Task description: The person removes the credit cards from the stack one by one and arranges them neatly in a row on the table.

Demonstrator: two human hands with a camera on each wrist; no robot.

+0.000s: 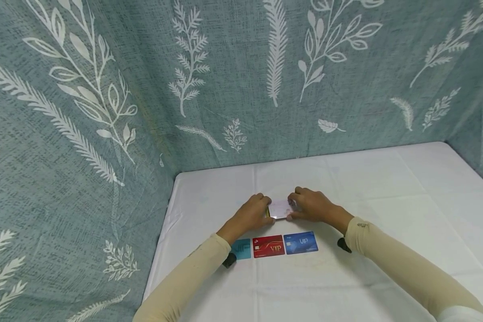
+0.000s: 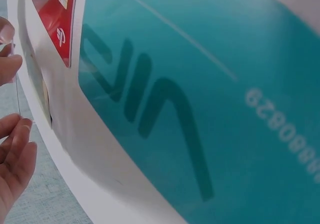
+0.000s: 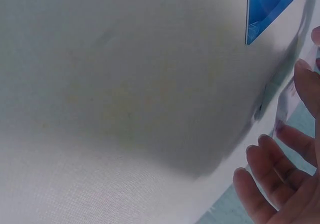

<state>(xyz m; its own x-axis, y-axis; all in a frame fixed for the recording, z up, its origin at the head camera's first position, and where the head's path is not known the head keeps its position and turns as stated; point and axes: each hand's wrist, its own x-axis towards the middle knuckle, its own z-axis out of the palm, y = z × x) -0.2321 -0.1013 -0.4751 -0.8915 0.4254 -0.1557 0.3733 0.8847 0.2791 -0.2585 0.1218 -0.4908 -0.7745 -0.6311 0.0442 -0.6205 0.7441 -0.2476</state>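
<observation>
A pale pinkish-white card (image 1: 279,209) is held level between both hands, beyond a row of cards. My left hand (image 1: 251,213) pinches its left end between thumb and fingers; a yellow and dark edge shows there. Its right end is gripped by the thumb and index finger of my right hand (image 1: 311,205). In the right wrist view that hand (image 3: 285,179) has its other fingers spread beside the card (image 3: 287,103). Nearer the body lie a teal card (image 1: 243,249), partly covered by the left forearm, a red VIP card (image 1: 269,246) and a blue VIP card (image 1: 301,243).
A white cloth (image 1: 370,197) covers the table. Green-grey curtains (image 1: 233,80) with white leaf prints hang behind and on the left. Small black wrist devices sit below the left wrist (image 1: 229,260) and the right wrist (image 1: 344,244).
</observation>
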